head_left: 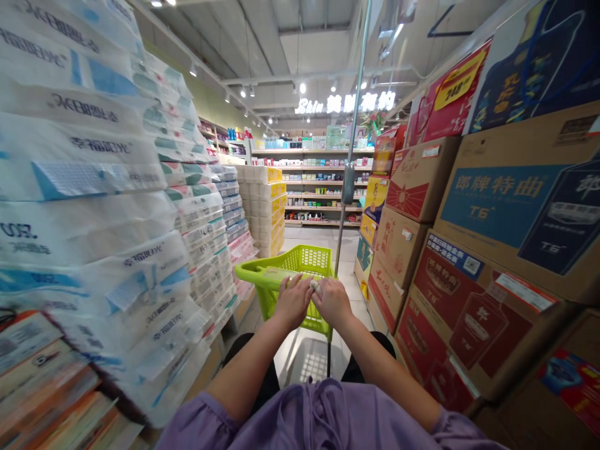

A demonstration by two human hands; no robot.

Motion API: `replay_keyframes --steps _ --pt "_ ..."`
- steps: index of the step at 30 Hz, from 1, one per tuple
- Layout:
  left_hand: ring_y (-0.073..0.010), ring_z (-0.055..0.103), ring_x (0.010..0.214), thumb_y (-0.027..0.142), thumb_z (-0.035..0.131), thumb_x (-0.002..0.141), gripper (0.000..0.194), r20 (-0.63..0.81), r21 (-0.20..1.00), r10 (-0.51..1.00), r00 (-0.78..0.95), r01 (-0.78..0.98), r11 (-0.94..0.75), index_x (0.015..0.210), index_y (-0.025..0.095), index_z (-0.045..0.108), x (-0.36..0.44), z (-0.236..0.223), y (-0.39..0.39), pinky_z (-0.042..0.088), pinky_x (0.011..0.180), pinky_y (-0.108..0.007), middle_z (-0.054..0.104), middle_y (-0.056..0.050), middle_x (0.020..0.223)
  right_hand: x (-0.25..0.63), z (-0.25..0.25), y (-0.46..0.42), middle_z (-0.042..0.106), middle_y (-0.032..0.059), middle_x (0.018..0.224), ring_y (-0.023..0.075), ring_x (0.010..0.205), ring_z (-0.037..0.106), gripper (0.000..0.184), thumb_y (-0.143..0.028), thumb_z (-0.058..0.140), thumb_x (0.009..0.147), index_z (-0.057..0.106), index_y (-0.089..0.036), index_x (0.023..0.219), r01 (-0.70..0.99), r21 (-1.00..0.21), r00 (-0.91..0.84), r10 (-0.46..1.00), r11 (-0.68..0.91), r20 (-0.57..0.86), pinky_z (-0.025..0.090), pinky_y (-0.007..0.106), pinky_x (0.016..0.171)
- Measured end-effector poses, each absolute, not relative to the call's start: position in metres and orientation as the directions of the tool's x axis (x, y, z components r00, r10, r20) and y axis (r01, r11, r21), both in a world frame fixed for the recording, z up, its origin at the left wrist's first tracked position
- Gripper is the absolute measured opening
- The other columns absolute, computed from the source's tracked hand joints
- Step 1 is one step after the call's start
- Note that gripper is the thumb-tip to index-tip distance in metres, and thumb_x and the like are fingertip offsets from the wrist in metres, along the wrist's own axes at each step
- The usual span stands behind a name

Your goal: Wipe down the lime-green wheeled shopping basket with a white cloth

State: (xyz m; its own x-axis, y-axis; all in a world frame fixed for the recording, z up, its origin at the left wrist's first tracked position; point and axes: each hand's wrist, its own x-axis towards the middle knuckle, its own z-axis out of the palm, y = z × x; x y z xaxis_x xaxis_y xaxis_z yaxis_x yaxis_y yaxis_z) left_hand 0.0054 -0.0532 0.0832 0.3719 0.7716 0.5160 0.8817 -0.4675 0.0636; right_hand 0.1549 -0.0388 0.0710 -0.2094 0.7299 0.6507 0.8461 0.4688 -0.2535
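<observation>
A lime-green plastic shopping cart stands right in front of me, its basket of pierced mesh. My left hand lies over the cart's handle, fingers curled on the bar. Close beside it, my right hand is bent over the handle's right end. Between the thumbs and forefingers of both hands shows a small whitish crumpled piece; I cannot make out what it is. A tall metal pole rises at the cart's right side, just past my right hand.
Stacked tissue packs wall the left side. Liquor cartons are piled along the right, close to my arm. Pale tiled floor runs ahead between them to shelves of small goods. Yellow-and-white paper packs stand ahead on the left.
</observation>
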Motion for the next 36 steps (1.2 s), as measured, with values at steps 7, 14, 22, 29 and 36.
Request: replay_keyframes --steps 7,14,22,29,36 --pt "-0.0233 0.047 0.12 0.032 0.029 0.1 0.034 0.536 0.09 0.781 0.319 0.899 -0.429 0.112 0.027 0.06 -0.007 0.086 -0.056 0.027 0.104 -0.046 0.063 -0.005 0.116 0.165 0.072 -0.046 0.061 0.005 0.08 0.0203 0.08 0.054 0.006 -0.021 0.054 0.079 0.059 -0.019 0.081 0.699 -0.272 -0.344 0.645 0.661 0.683 0.038 0.031 0.078" --pt "-0.0228 0.049 0.114 0.029 0.031 0.099 0.035 0.58 0.123 0.767 0.274 0.901 -0.415 0.086 0.023 0.063 -0.023 0.087 -0.056 0.027 0.101 -0.044 0.066 -0.004 0.101 0.16 0.063 -0.049 0.061 0.0074 0.091 0.0224 0.091 0.054 0.019 -0.018 0.052 0.076 0.06 -0.019 0.093 0.535 -0.359 -0.348 0.587 0.765 0.731 0.043 0.033 0.083" --pt "-0.0221 0.052 0.112 0.028 0.034 0.097 0.038 0.584 0.21 0.787 0.196 0.901 -0.381 0.079 0.023 0.066 -0.058 0.087 -0.036 0.027 0.102 -0.044 0.072 -0.002 0.099 0.139 0.059 -0.045 0.064 0.0088 0.097 0.0246 0.1 0.054 0.024 -0.019 0.053 0.078 0.062 -0.019 0.1 0.481 -0.305 -0.399 0.515 0.822 0.759 0.044 0.04 0.093" --pt "-0.0239 0.057 0.105 0.027 0.034 0.098 0.038 0.508 0.145 0.836 0.207 0.937 -0.319 0.077 0.021 0.065 -0.032 0.1 -0.055 0.025 0.106 -0.052 0.071 -0.005 0.089 0.132 0.048 -0.044 0.063 0.0098 0.114 0.0261 0.118 0.048 0.032 -0.027 0.052 0.086 0.059 -0.019 0.117 0.55 -0.243 -0.384 0.501 0.799 0.776 0.035 0.044 0.104" --pt "-0.022 0.057 0.099 0.025 0.028 0.098 0.036 0.542 0.145 0.812 0.215 0.928 -0.343 0.083 0.019 0.06 -0.018 0.087 -0.062 0.031 0.105 -0.048 0.066 -0.007 0.093 0.146 0.03 -0.038 0.059 0.0074 0.129 0.0245 0.127 0.042 0.041 -0.02 0.046 0.09 0.052 -0.02 0.131 0.651 -0.239 -0.32 0.547 0.72 0.774 0.03 0.043 0.106"
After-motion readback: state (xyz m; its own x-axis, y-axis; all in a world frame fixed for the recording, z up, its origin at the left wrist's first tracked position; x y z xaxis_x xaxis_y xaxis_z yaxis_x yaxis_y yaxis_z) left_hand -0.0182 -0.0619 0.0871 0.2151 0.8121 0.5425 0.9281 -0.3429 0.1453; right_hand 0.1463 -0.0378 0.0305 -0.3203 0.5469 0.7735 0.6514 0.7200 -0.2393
